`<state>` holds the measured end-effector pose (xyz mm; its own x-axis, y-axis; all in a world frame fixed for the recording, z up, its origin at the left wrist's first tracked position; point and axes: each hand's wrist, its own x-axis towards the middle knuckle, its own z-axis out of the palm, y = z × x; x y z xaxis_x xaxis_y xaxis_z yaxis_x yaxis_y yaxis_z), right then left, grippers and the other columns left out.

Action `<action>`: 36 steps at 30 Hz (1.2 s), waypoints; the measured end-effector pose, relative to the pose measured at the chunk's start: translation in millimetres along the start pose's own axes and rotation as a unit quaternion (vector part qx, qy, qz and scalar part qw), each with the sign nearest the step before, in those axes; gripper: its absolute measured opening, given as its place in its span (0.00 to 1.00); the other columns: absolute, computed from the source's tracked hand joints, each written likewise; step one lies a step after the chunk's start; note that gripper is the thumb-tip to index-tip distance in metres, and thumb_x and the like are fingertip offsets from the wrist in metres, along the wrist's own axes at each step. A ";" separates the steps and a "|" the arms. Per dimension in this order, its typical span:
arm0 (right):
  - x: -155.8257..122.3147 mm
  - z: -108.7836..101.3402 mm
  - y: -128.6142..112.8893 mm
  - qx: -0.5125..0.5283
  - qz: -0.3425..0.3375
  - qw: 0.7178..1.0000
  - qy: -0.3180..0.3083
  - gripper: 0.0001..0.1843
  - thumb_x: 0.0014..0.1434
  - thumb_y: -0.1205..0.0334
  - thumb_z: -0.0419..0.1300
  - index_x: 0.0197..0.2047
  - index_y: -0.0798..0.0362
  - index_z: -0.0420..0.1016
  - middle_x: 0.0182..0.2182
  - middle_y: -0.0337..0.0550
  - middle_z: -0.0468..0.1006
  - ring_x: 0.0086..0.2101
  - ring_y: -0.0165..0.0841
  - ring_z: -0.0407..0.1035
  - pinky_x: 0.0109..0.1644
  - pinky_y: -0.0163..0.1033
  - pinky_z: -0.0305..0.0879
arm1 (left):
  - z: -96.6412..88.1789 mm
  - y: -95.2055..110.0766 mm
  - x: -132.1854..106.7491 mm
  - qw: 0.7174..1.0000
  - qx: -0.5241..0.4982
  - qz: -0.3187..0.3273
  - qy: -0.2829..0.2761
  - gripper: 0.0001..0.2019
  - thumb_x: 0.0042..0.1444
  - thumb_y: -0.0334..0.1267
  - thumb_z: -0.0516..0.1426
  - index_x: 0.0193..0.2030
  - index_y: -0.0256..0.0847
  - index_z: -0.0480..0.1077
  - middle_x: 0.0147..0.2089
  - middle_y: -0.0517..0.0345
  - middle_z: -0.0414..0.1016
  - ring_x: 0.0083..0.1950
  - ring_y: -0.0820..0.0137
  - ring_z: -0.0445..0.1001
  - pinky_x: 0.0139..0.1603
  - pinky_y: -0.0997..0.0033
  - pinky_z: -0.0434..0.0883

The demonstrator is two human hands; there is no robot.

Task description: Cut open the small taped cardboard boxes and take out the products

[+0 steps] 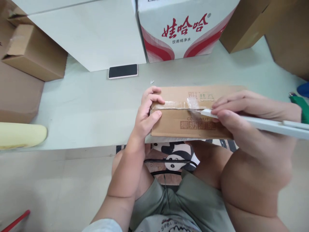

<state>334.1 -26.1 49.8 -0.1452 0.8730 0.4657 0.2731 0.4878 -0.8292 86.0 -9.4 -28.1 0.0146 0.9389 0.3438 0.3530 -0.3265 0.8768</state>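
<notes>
Cardboard box (166, 124) lies right of centre in the frame, long side running left to right, on the pale table (84, 109) at its near edge. Left hand (147, 112) is at the box's left end: fingers bent over onto the top, beyond the tape strip (172, 105); thumb pressed on the top face, on the near side of the strip. Grip: closed on the box end. Right hand (263, 141), over the box's right end, has its fingers closed around a white cutter (265, 126), which points left. Its tip is at the tape seam, mid-box, beside a crumpled, shiny piece of tape; whether blade touches cardboard, cannot tell. Phone (123, 71) lies upper centre-left, well apart from both hands; red-and-white carton (158, 42) stands at upper centre.
</notes>
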 end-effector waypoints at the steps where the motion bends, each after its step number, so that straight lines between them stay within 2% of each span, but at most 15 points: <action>1: -1.7 1.8 -0.3 -0.002 0.012 1.000 0.019 0.06 0.61 0.63 0.68 0.33 0.43 0.84 0.31 0.36 0.82 0.31 0.33 0.73 0.32 0.41 0.70 | 0.0 0.8 0.0 1.000 -0.002 -0.010 -0.001 0.31 0.55 0.77 0.53 0.39 0.50 0.72 0.63 0.48 0.73 0.71 0.47 0.69 0.71 0.44 0.69; 6: -6.0 5.7 1.4 -0.016 0.055 0.997 0.060 0.11 0.60 0.69 0.62 0.33 0.44 0.84 0.25 0.35 0.77 0.22 0.28 0.66 0.23 0.37 0.58 | 0.0 -4.5 -0.1 0.999 -0.040 0.009 -0.011 0.29 0.57 0.74 0.55 0.41 0.49 0.72 0.64 0.49 0.70 0.72 0.48 0.67 0.73 0.46 0.67; 11: -5.5 3.5 0.8 0.025 0.065 0.997 0.013 0.05 0.61 0.66 0.66 0.35 0.48 0.83 0.25 0.34 0.77 0.23 0.26 0.68 0.23 0.34 0.60 | 1.2 -25.7 1.2 0.993 -0.061 0.098 -0.021 0.25 0.60 0.68 0.58 0.47 0.49 0.73 0.64 0.49 0.69 0.69 0.48 0.69 0.70 0.44 0.69; 13: -5.1 2.2 -0.2 0.027 0.065 0.998 -0.001 0.03 0.61 0.66 0.67 0.35 0.49 0.82 0.26 0.34 0.78 0.24 0.26 0.70 0.24 0.34 0.62 | 2.0 -30.7 1.5 0.992 -0.058 0.115 -0.018 0.24 0.62 0.67 0.58 0.48 0.50 0.72 0.64 0.49 0.69 0.69 0.49 0.69 0.70 0.44 0.68; 19: -2.9 0.3 -1.1 0.056 0.040 0.997 -0.037 0.03 0.63 0.64 0.67 0.39 0.47 0.83 0.32 0.36 0.84 0.29 0.30 0.78 0.30 0.35 0.73 | 3.1 -29.9 1.0 0.992 -0.042 0.119 0.000 0.23 0.62 0.67 0.57 0.47 0.49 0.72 0.64 0.50 0.70 0.69 0.48 0.69 0.70 0.44 0.69; 23: -1.7 2.1 -1.5 -0.006 0.039 0.999 -0.013 0.03 0.64 0.62 0.67 0.36 0.48 0.83 0.30 0.36 0.84 0.28 0.29 0.77 0.31 0.35 0.72 | 3.5 -29.5 1.4 0.992 -0.050 0.116 0.006 0.23 0.62 0.67 0.58 0.47 0.50 0.73 0.63 0.51 0.71 0.69 0.48 0.69 0.71 0.44 0.68; 28: -2.7 2.4 1.2 -0.031 0.014 0.999 0.002 0.05 0.63 0.57 0.70 0.35 0.47 0.85 0.31 0.36 0.85 0.28 0.30 0.78 0.31 0.37 0.71 | 4.3 -29.9 1.4 0.993 -0.046 0.109 0.010 0.24 0.61 0.68 0.58 0.46 0.49 0.73 0.63 0.51 0.71 0.69 0.48 0.69 0.71 0.43 0.67; 36: -1.5 8.4 -8.2 -0.065 -0.006 0.998 0.001 0.04 0.63 0.60 0.70 0.34 0.45 0.85 0.32 0.36 0.85 0.31 0.31 0.79 0.36 0.38 0.74 | 3.1 -32.3 1.2 0.992 -0.061 0.112 0.003 0.22 0.62 0.65 0.59 0.48 0.50 0.74 0.64 0.52 0.69 0.69 0.49 0.69 0.72 0.43 0.67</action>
<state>324.0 -31.3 53.4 -0.1473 0.8665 0.4769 0.3923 0.4938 -0.7760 77.5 2.6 -57.1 0.0746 0.8408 0.5363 0.2253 -0.5381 0.8122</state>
